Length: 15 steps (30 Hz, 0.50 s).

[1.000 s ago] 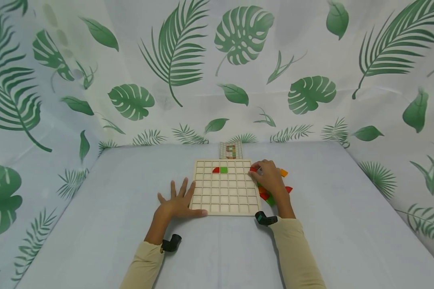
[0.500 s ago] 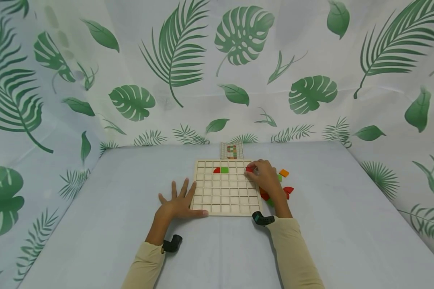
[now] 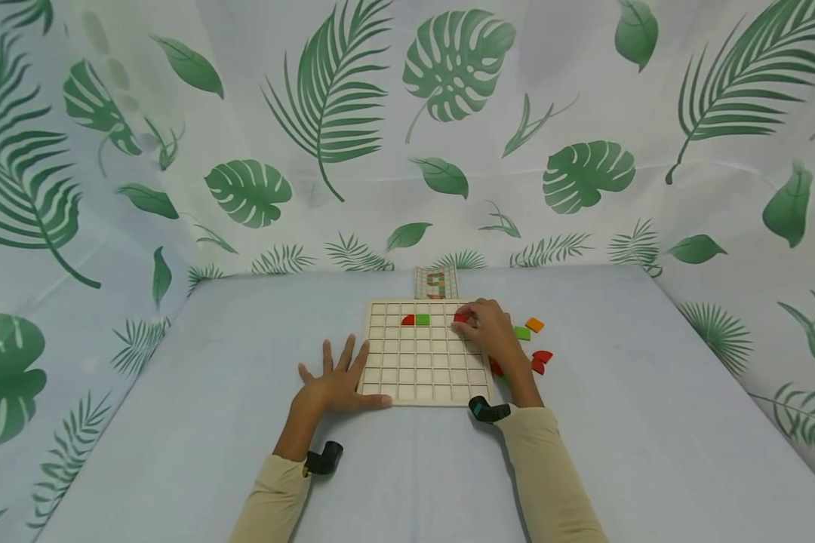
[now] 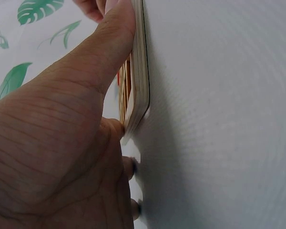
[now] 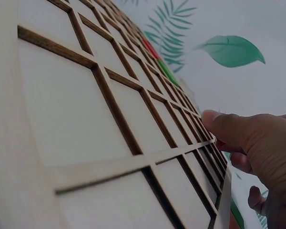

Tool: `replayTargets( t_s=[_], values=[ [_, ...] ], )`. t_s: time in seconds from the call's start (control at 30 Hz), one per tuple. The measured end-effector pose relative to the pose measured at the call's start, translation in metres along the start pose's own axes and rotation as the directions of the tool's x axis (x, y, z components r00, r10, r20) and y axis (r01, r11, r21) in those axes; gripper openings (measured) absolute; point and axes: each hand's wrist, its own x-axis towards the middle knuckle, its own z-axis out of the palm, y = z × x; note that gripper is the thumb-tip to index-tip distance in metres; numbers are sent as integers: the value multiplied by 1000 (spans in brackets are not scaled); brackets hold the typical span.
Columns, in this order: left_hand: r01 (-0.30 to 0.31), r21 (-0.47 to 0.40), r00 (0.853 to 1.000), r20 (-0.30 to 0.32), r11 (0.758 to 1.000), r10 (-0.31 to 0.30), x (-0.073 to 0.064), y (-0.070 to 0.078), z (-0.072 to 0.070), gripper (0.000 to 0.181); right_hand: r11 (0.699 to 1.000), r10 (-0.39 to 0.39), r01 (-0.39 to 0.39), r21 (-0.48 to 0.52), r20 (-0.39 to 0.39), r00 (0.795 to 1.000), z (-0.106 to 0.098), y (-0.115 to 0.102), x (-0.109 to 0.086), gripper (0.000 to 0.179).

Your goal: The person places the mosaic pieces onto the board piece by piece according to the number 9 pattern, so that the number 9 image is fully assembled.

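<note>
Pinching a red tile, the right hand has slid left, in over the gridded wooden board. A second ago that tile was by the board's right edge; now it is over the squares near the far right corner. The thumb and finger are close together, with just the tile between them. Most of the tile is hidden, so I cannot tell its shape, or if it touches the board.

Left of those fingertips, about level with them, sit a red quarter-round tile and a green square tile. So the pinched tile is nearer to them now, but I think not yet put down.

The slide also shows more on the right of the fingers: an orange square tile and a loose green tile.

The left hand has stayed put. Its fingers are spread wide and hold nothing; its thumb rests on the board's near edge.
</note>
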Motion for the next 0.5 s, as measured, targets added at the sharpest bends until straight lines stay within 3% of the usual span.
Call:
replayTargets(
  t_s=[0.5],
  values=[
    [-7, -8, 1000, 1, 1000, 7, -3, 2, -2, 112, 997, -59, 59, 54, -3, 998, 7, -6, 2, 29]
  ],
)
